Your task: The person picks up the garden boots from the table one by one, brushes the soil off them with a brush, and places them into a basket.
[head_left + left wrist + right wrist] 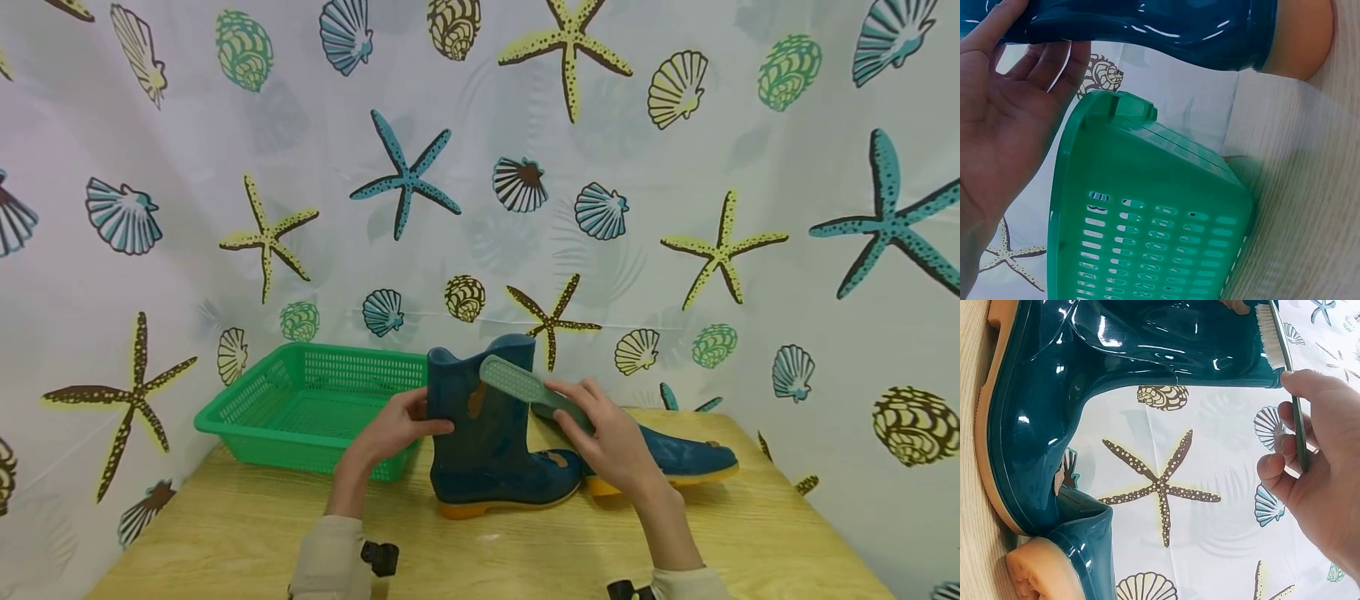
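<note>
Blue boot (483,454) in left grip (392,427), green brush (517,380) in right grip (611,437)

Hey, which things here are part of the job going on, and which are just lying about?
In the job:
upright boot, held by the left hand
brush, held at the boot's shaft by the right hand

Seemingly just lying about:
second boot, lying down, though possibly part of the job too
green basket, in neither hand

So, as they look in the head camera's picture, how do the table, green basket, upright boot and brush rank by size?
Largest: table
Next: green basket and upright boot, too close to rank; the left hand covers part of each
Smallest: brush
</note>
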Motion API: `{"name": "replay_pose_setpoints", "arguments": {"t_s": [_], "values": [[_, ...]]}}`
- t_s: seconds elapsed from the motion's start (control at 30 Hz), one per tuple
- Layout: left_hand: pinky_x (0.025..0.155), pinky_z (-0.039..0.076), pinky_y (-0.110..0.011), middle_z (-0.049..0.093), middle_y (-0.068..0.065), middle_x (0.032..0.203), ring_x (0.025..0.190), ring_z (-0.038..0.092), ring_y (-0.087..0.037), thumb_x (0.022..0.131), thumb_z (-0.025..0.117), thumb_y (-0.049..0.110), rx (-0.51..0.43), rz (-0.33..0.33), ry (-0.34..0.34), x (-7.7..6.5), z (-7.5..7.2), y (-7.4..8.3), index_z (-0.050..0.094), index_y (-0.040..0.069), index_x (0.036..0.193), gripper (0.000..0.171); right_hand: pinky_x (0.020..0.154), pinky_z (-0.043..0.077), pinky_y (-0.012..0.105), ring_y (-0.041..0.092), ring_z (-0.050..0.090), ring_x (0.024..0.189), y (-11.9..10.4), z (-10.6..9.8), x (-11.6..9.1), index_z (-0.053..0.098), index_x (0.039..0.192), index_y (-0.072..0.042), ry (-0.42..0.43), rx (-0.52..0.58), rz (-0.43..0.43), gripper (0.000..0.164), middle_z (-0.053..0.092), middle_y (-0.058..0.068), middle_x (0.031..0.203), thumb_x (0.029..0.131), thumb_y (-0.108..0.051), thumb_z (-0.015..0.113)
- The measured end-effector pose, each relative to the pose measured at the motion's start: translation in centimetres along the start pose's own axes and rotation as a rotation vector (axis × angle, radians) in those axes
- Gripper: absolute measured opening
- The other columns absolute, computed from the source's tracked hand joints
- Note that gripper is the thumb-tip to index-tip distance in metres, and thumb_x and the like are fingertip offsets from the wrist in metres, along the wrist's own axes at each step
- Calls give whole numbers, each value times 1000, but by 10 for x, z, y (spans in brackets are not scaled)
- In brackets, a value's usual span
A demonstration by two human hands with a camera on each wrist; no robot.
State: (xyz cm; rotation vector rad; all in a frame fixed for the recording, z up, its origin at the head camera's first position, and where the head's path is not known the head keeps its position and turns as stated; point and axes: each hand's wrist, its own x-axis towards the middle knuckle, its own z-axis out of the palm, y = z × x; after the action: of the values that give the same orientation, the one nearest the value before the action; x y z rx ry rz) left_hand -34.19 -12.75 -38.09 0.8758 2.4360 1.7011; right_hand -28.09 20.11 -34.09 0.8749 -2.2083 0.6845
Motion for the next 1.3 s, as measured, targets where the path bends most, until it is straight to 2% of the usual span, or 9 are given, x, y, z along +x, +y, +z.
{"name": "replay_pose_setpoints", "arguments": {"t_s": [0.17,0.33,0.63,0.83,0.97,1.13,1.3], "values": [[97,52,-44,69,-9,123,111,67,-23,90,76,31,-8,-7,7,-1,-1,1,58,15,136,52,53,33,19,0,33,62,0,2,1,60,138,-22,9,-22,-19,44,51,-5,93,96,-10,66],[97,52,-44,69,-9,123,111,66,-24,90,76,31,-13,-7,10,-1,-3,1,59,16,135,51,55,34,19,0,34,63,-1,3,3,61,136,-23,-20,-38,-20,43,50,-6,91,95,-12,67],[98,52,-44,68,-9,126,113,66,-24,89,76,29,-17,9,9,0,-3,0,56,17,139,55,56,33,20,1,32,64,-2,-1,2,63,134,-22,-94,4,-2,39,44,-8,86,96,-13,66],[100,51,-46,66,-9,130,117,64,-25,88,77,31,-23,-20,28,-1,-2,-3,53,19,142,61,57,33,21,1,33,64,-1,-3,0,63,134,-23,-126,3,17,39,44,-8,87,97,-14,65],[102,49,-48,64,-10,133,120,62,-27,87,78,33,-35,-36,39,-1,-1,-4,49,19,145,66,60,35,21,3,37,67,0,-4,-1,62,136,-23,-90,21,17,40,46,-8,90,98,-12,64],[105,47,-52,61,-10,138,125,60,-29,87,78,35,-62,-56,35,0,-1,-4,44,20,150,73,59,35,20,1,34,67,0,-4,-1,58,139,-23,-13,54,6,44,46,-9,90,98,-8,62],[103,48,-51,62,-12,136,121,63,-28,88,77,33,-49,-58,34,0,-1,-4,42,18,150,73,58,34,20,4,35,65,0,-2,1,59,138,-20,14,24,-31,46,48,-9,89,96,-5,65]]}}
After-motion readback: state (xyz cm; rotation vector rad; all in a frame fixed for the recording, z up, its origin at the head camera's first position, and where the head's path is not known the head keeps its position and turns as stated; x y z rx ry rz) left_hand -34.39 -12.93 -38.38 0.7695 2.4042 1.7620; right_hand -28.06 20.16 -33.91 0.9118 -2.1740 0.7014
